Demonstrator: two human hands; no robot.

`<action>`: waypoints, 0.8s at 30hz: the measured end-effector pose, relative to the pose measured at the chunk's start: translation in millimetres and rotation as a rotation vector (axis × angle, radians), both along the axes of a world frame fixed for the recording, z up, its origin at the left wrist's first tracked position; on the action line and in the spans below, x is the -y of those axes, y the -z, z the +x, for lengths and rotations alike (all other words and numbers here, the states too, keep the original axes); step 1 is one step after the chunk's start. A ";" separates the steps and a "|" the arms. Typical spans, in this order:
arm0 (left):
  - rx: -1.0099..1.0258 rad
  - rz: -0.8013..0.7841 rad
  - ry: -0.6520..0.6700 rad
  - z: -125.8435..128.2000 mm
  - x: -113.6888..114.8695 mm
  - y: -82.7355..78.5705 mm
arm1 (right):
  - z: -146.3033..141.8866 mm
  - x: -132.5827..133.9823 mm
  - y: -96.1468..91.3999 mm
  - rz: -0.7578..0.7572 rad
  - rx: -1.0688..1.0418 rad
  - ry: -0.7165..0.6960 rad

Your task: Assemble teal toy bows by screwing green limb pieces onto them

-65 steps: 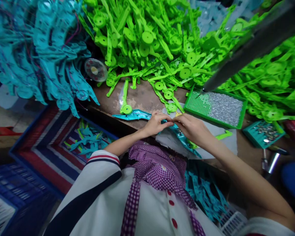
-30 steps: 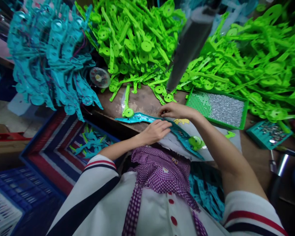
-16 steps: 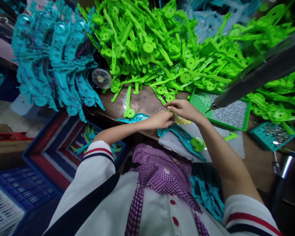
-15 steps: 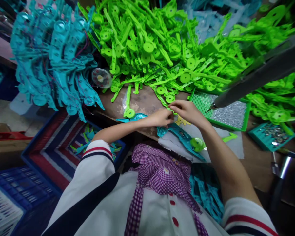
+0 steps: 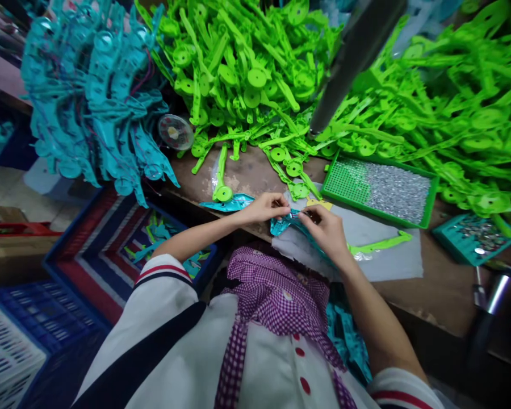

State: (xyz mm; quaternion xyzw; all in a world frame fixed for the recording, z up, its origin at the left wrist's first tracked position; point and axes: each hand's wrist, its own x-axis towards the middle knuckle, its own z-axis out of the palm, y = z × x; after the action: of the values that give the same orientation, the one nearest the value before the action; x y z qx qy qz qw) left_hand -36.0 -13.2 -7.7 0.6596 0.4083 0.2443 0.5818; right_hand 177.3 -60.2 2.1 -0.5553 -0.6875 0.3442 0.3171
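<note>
A curved teal plastic shell (image 5: 281, 225) is held over the pale cloth at the bench's front edge. My left hand (image 5: 267, 208) pinches its far end, with thumb and fingertips close together. My right hand (image 5: 327, 228) has its fingers closed on the same shell a little to the right, hiding part of it. Thin reddish wire seems to show between the fingertips, too small to be sure. A green lever with a long arm (image 5: 381, 244) lies on the cloth to the right of my right hand. Just beyond both hands is a green lever with a round disc (image 5: 298, 190).
Green levers (image 5: 255, 79) are heaped at the back, with teal shells (image 5: 106, 96) stacked left. A dark hanging screwdriver (image 5: 344, 68) slants above. Right are a green basket of small silvery parts (image 5: 428, 210) and a teal box (image 5: 445, 238). Crates (image 5: 38, 318) stand low left.
Both hands have come back from the green lever and now grip the teal shell. The screwdriver has swung left and up. The green disc seen on the shell no longer shows.
</note>
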 end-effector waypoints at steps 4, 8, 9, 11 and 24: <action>-0.196 0.743 0.268 -6.2 17.2 -9.9 | 14.8 -34.5 1.2 -0.270 -0.080 -0.112; -0.426 1.138 0.639 6.0 21.6 -33.6 | 3.3 -76.6 -5.3 -0.449 -0.090 -0.479; -0.481 1.186 0.658 10.1 20.8 -38.6 | -0.2 -84.0 -9.3 -0.475 -0.091 -0.552; -0.566 1.229 0.650 17.2 18.3 -45.0 | -3.0 -92.2 -18.6 -0.503 -0.110 -0.610; -0.427 0.275 0.217 21.6 -26.4 -23.2 | 3.5 20.5 -7.6 0.073 0.083 -0.028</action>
State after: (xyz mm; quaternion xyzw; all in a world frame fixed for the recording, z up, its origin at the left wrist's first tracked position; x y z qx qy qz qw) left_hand -14.4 13.2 15.6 0.8087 0.4119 0.0890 0.4104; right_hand 180.8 -80.8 9.8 -0.5476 -0.7197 0.3000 0.3036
